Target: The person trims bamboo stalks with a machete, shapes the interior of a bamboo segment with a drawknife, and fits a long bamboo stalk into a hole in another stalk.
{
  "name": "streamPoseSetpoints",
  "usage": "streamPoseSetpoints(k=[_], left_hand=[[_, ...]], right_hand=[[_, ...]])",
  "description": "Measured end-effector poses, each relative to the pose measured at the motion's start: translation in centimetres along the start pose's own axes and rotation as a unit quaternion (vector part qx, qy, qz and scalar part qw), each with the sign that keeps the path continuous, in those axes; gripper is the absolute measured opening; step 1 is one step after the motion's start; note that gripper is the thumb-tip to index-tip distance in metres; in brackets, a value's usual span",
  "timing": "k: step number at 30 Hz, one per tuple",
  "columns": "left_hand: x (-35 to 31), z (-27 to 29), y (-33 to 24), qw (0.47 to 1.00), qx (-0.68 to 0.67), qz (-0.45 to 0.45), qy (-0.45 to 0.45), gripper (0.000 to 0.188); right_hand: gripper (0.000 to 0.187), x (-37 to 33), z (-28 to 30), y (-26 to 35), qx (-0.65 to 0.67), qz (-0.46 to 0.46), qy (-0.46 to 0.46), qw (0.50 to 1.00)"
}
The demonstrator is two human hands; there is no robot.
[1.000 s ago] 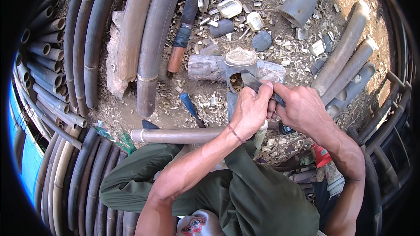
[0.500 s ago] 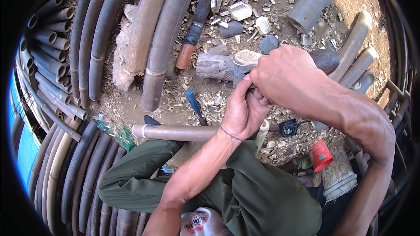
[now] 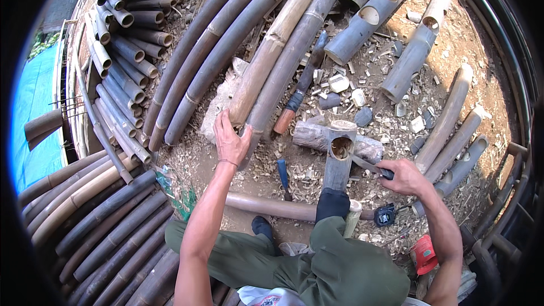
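Observation:
My left hand (image 3: 231, 143) reaches forward, its thumb and fingers spread around the near end of a pale bamboo pole (image 3: 271, 59). A darker bamboo pole (image 3: 300, 39) lies alongside, close to the thumb. In my right hand (image 3: 407, 177) is a knife (image 3: 367, 165), held by its dark handle with the blade pointing left. Beside the blade tip, a short bamboo section (image 3: 338, 167) with a round hole cut near its far end rests against a log (image 3: 371, 148). Its near end meets my dark-covered foot (image 3: 332, 204).
A blue-handled tool (image 3: 283, 174) stands among the shavings. Nearby lie a long bamboo pole (image 3: 272, 207), a black tape measure (image 3: 385, 215) and a red container (image 3: 424, 254). Stacked bamboo (image 3: 107, 226) fills the left side; bamboo with cut holes (image 3: 416, 56) lies at the far right.
My hands have separated from over the log. The left has gone out to the pale pole, the right has drawn back with the knife, and the view has shifted, showing the holed bamboo.

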State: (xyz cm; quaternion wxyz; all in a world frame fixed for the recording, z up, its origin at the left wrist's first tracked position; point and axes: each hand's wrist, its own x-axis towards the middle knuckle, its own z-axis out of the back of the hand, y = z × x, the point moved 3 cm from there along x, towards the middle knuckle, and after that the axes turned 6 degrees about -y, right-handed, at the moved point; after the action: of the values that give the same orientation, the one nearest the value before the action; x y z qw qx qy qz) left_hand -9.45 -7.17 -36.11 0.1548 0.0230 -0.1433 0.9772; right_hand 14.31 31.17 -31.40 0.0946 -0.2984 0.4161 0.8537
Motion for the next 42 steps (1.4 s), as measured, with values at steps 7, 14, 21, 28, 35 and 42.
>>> streamPoseSetpoints(k=[7, 14, 21, 28, 35, 42], left_hand=[[4.7, -4.9, 1.6, 0.987, -0.046, 0.099, 0.121, 0.090], [11.2, -0.5, 11.0, 0.990, 0.098, 0.094, -0.031, 0.077], [8.7, 2.4, 24.8, 0.942, 0.180, 0.220, 0.177, 0.077], [6.3, 2.3, 23.2, 0.955, 0.171, 0.153, 0.185, 0.089], [6.4, 1.0, 29.6, 0.926, -0.186, 0.200, 0.260, 0.077], [6.1, 0.0, 29.1, 0.968, -0.088, 0.138, 0.190, 0.085]], right_hand=[[0.076, -3.7, -11.0, -9.9, 0.026, -0.110, -0.407, 0.907], [0.069, -4.8, -15.5, -11.4, -0.082, -0.199, -0.440, 0.872], [0.062, -10.6, -18.3, -7.0, -0.100, -0.207, -0.452, 0.862], [0.058, -17.0, -23.5, -6.6, -0.053, -0.254, -0.413, 0.873], [0.058, -19.4, -29.5, -14.0, -0.051, -0.239, -0.409, 0.879], [0.056, -17.2, -27.9, -9.4, 0.039, -0.319, -0.380, 0.867]])
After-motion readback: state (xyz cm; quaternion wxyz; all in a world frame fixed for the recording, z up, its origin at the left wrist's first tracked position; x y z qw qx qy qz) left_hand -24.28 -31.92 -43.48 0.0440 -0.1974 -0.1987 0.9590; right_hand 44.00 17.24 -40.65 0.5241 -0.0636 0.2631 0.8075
